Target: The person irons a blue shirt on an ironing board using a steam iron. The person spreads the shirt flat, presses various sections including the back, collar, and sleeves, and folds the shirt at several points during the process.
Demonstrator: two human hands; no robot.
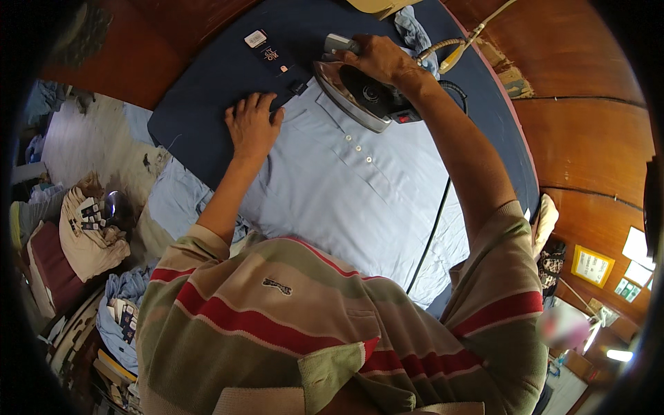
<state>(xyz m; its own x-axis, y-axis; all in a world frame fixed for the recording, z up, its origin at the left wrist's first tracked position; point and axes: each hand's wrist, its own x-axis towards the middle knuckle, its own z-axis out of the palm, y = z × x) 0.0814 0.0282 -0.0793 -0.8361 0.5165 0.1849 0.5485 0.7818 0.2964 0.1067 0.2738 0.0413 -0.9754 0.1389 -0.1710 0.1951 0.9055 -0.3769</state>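
A light blue shirt (332,194) with a short row of buttons lies spread on a dark blue padded ironing surface (200,111). My right hand (382,61) is wrapped round the handle of a clothes iron (366,93), which rests at the shirt's upper part, just above the buttons. My left hand (253,126) lies flat with fingers apart, at the shirt's left edge and partly on the dark cover. Close to its fingertips is a small black tag (298,87). Farther up lies a dark printed card (274,61) with a white label.
The iron's hose (437,45) and a yellowish cable run off at the upper right. A black cord (429,238) crosses the shirt's right side. Crumpled blue cloth (413,31) lies beyond the iron. Piles of folded garments (90,235) stand at left; a wooden wall (581,152) rises at right.
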